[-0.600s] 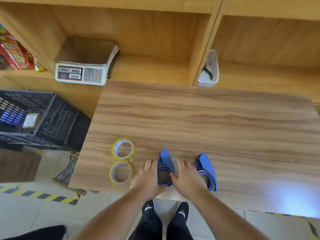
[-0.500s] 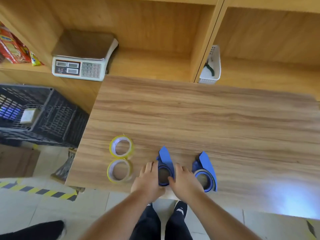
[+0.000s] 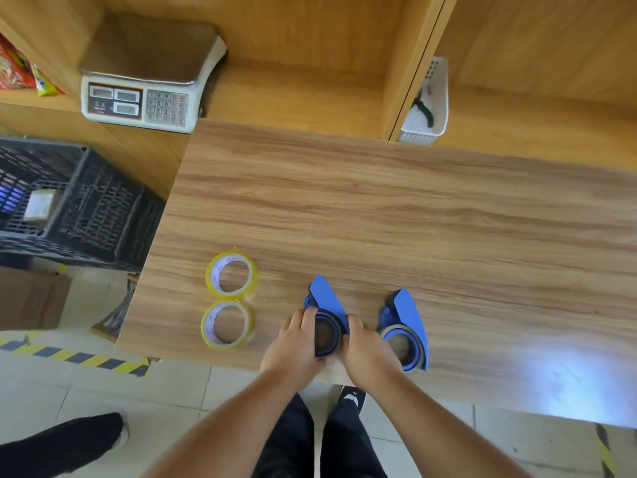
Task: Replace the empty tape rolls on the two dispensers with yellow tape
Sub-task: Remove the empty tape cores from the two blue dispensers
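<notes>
Two blue tape dispensers lie near the front edge of the wooden table (image 3: pixel 413 219). My left hand (image 3: pixel 293 343) and my right hand (image 3: pixel 365 346) grip the left dispenser (image 3: pixel 325 305) from both sides, around its empty brown roll core (image 3: pixel 325 334). The right dispenser (image 3: pixel 406 322) lies untouched just right of my right hand, with its own empty core (image 3: pixel 400 345). Two yellow tape rolls lie flat to the left: the farther roll (image 3: pixel 231 276) and the nearer roll (image 3: pixel 228 326), touching each other.
A weighing scale (image 3: pixel 144 81) sits on the shelf beyond the table's left corner. A white basket (image 3: pixel 431 108) with a dark tool stands at the shelf divider. A dark plastic crate (image 3: pixel 69 205) is on the left. My feet and another person's shoe (image 3: pixel 69 443) show on the tiled floor.
My hands have closed in tighter around the left dispenser's core. The camera has tilted slightly, shifting the scene upward. The rolls and right dispenser stayed put.
</notes>
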`<state>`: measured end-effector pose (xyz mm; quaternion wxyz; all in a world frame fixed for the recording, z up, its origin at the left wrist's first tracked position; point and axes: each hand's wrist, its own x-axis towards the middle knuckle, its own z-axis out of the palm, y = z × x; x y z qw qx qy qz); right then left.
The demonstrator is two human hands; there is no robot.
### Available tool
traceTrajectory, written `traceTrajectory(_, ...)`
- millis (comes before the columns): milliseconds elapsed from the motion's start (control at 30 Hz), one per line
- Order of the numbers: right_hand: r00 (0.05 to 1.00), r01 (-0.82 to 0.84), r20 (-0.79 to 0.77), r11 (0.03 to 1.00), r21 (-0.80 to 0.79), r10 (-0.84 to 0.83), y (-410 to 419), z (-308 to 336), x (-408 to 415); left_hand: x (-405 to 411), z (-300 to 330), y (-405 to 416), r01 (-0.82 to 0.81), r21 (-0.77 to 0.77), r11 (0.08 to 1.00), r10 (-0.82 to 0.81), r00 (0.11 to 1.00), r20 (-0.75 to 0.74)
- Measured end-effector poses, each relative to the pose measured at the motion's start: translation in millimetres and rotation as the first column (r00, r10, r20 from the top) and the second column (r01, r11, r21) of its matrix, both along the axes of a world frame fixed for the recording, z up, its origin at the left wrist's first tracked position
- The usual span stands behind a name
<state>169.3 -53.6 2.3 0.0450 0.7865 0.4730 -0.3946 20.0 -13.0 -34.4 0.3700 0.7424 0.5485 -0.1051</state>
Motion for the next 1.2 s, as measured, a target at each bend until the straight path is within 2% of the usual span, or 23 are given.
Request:
traceTrajectory(200, 1.000, 0.022, -0.001, 0.999, 0.026, -0.022, -5, -3, 7, -10, 1, 5, 0.089, 0.022, 0.996, -0.088, 0.996, -0.032)
traceTrajectory(433, 1.000, -0.003, 0.024, 1.000, 0.022, 0.002, -7, -4, 2, -12, 9, 5, 0.060, 0.030, 0.998, -0.060, 0.998, -0.010)
traceTrajectory(633, 0.999, -0.029, 0.027, 0.999, 0.024, 0.028, -7, 3, 1, -14, 27, 4, 0.105, 0.087, 0.991, -0.104, 0.994, -0.013)
traceTrajectory(800, 0.998, 0.013, 0.053, 0.992, 0.124, -0.019, 5, 24, 8, -17, 42, 8, 0.105, 0.145, 0.984, -0.109, 0.994, 0.020)
traceTrajectory(1033, 0.975, -0.006, 0.212, 0.953, 0.302, -0.061, 31, 43, 34, -5, 71, 48, 0.024, 0.219, 0.975, -0.046, 0.994, 0.096)
traceTrajectory(1200, 0.971, 0.052, 0.211, 0.961, 0.272, -0.112, 44, 49, 55, 22, 75, 95, -0.041, 0.247, 0.968, 0.015, 0.994, 0.106)
